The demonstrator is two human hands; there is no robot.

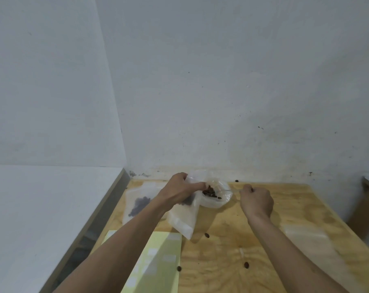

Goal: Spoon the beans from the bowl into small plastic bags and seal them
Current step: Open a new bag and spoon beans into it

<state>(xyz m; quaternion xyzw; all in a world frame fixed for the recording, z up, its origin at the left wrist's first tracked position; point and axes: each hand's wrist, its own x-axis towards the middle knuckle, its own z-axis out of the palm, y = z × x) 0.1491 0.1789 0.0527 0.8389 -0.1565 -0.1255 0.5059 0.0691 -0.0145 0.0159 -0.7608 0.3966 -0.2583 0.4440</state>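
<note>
Fingers of the left hand pinch a plastic bag's mouth beside the bowl, while right-hand fingers curl round the spoon loaded with beans. One filled bag lies on the bench; this bag looks barely started and unsealed, and stray beans remain.

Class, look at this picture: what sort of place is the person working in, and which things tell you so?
Probably a plain workroom or makeshift packing bench, not a kitchen: a bare plywood table pushed against a scuffed, unpainted-looking wall, with stray beans and empty plastic bags lying about.

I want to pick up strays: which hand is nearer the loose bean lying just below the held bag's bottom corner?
Left. The left hand holds the bag directly above that bean; the right hand, gripping the spoon, is farther off to the bean's upper right.
</note>
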